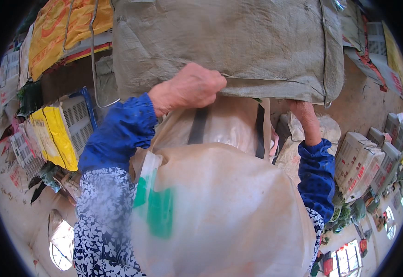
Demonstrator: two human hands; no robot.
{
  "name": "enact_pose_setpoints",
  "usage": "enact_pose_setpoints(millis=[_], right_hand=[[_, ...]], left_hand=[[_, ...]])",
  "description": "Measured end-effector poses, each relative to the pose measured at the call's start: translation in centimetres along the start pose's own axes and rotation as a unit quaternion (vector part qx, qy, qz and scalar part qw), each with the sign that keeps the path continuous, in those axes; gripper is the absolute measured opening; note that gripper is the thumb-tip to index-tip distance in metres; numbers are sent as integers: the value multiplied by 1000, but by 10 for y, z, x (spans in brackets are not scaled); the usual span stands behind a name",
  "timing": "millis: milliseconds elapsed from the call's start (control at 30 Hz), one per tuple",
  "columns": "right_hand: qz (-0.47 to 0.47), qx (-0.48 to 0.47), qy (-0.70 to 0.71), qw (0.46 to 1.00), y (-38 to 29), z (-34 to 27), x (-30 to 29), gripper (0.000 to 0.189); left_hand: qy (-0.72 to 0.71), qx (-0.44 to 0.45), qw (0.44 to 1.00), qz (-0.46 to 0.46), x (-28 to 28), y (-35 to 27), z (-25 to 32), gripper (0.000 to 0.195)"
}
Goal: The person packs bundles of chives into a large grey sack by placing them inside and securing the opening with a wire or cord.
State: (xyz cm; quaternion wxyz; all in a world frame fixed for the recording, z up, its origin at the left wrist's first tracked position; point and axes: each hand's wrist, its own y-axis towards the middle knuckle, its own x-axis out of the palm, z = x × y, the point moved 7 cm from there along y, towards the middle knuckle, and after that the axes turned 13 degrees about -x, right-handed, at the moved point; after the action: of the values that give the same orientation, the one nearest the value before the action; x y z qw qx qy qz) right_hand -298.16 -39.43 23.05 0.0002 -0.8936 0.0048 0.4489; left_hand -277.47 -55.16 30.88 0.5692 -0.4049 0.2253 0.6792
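Note:
A grey-brown woven plastic cloth (222, 45) covers a broad flat surface before me, its near edge folded over. My left hand (194, 85), in a blue sleeve cover, is closed on the cloth's folded edge near the middle. At the right end of that edge is my right hand (303, 109), its fingers hidden under the cloth. A thin cord (324, 52) runs across the cloth near its right side. Below, a translucent plastic apron (222, 200) with a green patch covers my front.
Bent metal wire (93, 59) hangs left of the cloth, beside an orange printed sack (68, 34). A yellow-sided plastic crate (54, 135) is at left. White crates (355, 166) with red print line the right side, near a pale sack-wrapped bundle (291, 152).

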Motion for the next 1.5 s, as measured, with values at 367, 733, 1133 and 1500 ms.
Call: enact_pose_setpoints(millis=[367,733,1133,1500], right_hand=[[206,-44,-76,975,-33,-120,-17,24],[142,-67,-52,986,11,-117,35,31],[3,43,-70,997,-12,-16,50,38],[155,109,-124,974,-44,-40,-18,30]], left_hand=[[-155,-74,983,-68,7,6,-35,8],[-235,-83,963,-103,-6,9,-35,8],[19,58,998,24,-3,51,26,27],[46,162,979,111,33,70,43,47]])
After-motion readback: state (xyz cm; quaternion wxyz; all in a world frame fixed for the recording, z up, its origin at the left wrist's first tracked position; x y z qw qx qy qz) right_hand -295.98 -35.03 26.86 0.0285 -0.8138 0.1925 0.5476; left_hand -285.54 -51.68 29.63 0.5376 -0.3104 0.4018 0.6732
